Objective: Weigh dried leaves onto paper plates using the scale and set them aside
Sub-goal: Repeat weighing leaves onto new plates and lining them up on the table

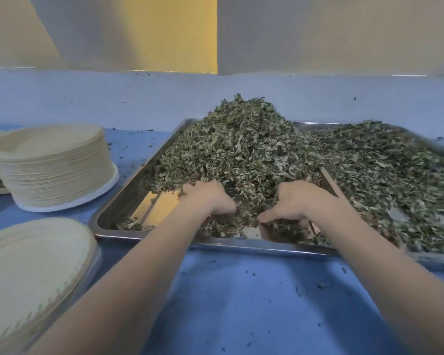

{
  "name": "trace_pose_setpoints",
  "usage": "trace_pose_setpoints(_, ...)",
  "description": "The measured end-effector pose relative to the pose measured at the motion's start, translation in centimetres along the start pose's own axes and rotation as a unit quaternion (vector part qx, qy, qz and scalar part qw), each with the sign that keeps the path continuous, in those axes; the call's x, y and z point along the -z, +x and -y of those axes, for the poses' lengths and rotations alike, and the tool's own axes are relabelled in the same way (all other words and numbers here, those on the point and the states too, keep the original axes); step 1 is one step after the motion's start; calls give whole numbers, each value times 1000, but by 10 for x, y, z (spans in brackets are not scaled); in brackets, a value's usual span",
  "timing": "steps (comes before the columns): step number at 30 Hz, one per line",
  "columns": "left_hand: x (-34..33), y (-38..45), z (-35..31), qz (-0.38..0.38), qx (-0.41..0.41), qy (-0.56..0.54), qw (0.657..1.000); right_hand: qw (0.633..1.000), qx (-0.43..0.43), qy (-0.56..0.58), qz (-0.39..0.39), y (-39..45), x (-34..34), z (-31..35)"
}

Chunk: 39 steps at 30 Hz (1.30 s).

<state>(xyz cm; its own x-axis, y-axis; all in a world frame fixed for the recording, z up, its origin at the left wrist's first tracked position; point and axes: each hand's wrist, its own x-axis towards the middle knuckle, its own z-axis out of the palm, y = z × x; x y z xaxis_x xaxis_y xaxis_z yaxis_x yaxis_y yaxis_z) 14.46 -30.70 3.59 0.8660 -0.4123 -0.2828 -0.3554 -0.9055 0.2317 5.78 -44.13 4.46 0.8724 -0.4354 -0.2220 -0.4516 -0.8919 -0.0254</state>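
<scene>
A tall heap of dried green leaves [244, 142] fills a steel tray [164, 238] in the middle. Both hands are dug into the heap's near side. My left hand [205, 198] and my right hand [300, 201] curl round a clump of leaves [241, 216] between them, fingers buried in it, thumbs pointing at each other. An empty paper plate [28, 272] lies at the lower left on a scale whose metal edge [94, 267] peeks out beneath it.
A tall stack of paper plates [51, 167] stands at the left on the blue table [241, 303]. A second steel tray of leaves [385, 180] adjoins on the right. Leaf crumbs litter the table. A pale blue wall rises behind.
</scene>
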Motion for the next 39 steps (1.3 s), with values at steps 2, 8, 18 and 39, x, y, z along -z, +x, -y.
trace_pose_setpoints(2, -6, 0, -15, 27, -73, -119, 990, 995, 81, 45, -25, 4, -7, 9)
trace_pose_setpoints(8, 2, 12, -7, -135, -36, -130, 982, 965, 156, 157, -139, 13, 13, -10)
trace_pose_setpoints(18, 3, 3, -8, 1, -143, -183, 973, 961, 204, 188, -2, 21, 1, -5)
trace_pose_setpoints(39, 26, -36, -13, -1, -50, -307, 950, 936, 202, 284, -37, -9, 15, 47)
